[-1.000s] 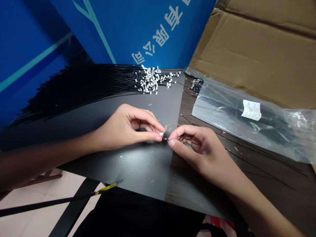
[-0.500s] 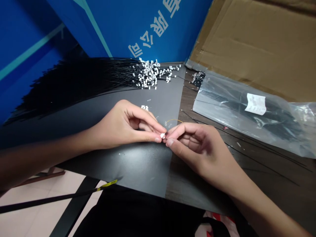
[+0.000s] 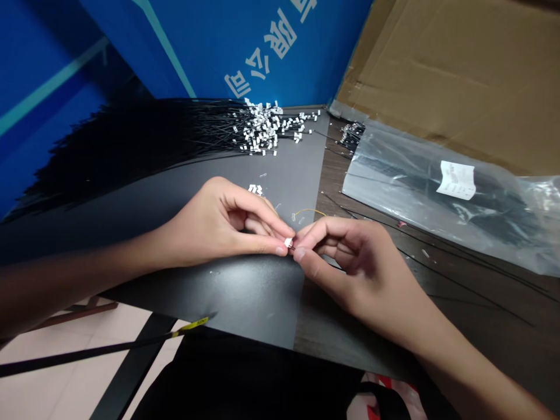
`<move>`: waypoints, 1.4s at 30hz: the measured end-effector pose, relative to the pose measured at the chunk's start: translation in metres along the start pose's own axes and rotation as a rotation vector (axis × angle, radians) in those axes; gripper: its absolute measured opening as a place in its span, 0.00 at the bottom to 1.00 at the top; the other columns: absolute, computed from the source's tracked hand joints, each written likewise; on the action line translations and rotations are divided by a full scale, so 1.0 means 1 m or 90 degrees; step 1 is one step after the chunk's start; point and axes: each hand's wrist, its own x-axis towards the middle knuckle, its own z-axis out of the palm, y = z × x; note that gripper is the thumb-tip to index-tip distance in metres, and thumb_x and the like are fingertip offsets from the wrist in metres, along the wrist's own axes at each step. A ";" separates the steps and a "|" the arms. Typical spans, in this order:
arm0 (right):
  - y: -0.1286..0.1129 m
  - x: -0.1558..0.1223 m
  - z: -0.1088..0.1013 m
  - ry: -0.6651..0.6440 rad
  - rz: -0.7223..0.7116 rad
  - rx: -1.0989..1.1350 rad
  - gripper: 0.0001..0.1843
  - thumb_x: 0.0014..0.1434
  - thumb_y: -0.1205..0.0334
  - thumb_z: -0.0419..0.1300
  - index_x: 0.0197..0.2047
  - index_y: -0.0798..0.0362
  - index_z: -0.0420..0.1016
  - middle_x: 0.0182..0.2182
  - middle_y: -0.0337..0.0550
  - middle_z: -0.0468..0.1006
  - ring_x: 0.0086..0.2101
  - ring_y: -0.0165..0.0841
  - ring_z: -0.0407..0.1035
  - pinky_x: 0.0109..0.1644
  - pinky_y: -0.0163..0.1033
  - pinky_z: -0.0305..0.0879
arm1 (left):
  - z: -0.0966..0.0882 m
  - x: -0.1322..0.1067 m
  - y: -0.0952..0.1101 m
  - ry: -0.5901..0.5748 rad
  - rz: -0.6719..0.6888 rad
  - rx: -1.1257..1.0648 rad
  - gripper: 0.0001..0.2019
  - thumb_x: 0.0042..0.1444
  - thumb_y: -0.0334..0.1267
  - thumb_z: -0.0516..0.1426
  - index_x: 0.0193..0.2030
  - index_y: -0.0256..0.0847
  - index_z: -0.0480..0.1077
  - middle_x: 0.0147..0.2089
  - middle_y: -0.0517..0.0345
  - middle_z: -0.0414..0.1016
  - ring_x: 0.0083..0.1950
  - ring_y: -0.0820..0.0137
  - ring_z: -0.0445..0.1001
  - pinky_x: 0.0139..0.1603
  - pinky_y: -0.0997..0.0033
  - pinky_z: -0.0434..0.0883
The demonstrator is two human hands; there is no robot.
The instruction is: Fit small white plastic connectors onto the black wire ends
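Between thumb and fingertips, my left hand pinches a small white connector housing above the dark table. My right hand is closed at the connector's right side, thumb and forefinger pinching a thin black wire that meets the housing. The fingertips of both hands nearly touch, and they hide most of the wire's end. Just beyond the hands lie several loose white housings and a short yellow wire.
A big bundle of black wires with white connectors lies at the back left against a blue panel. At right are a clear plastic bag of black wires, a cardboard box and loose black wires.
Both hands keep their pinch on the connector and wire, almost unmoved. The view has shifted very slightly. A bit more of the dark wire shows between the fingertips.
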 end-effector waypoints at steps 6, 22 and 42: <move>-0.002 -0.001 0.000 -0.007 0.000 -0.013 0.03 0.58 0.67 0.70 0.33 0.52 0.82 0.35 0.43 0.87 0.37 0.37 0.80 0.43 0.41 0.74 | 0.002 -0.002 0.002 0.003 -0.011 0.004 0.11 0.52 0.24 0.76 0.38 0.46 0.91 0.36 0.54 0.90 0.36 0.68 0.90 0.41 0.82 0.83; 0.001 -0.002 -0.001 -0.023 0.025 -0.035 0.05 0.58 0.68 0.69 0.32 0.50 0.82 0.33 0.40 0.86 0.38 0.37 0.79 0.43 0.41 0.72 | 0.001 -0.009 0.006 -0.031 0.175 0.247 0.06 0.61 0.33 0.74 0.43 0.50 0.90 0.41 0.53 0.91 0.38 0.63 0.88 0.41 0.68 0.84; -0.002 0.008 -0.016 -0.047 -0.072 -0.139 0.07 0.67 0.62 0.69 0.35 0.49 0.86 0.35 0.40 0.89 0.37 0.35 0.79 0.45 0.41 0.72 | -0.003 -0.004 0.007 -0.022 0.209 0.244 0.09 0.62 0.29 0.73 0.44 0.50 0.90 0.39 0.54 0.89 0.37 0.66 0.86 0.40 0.72 0.80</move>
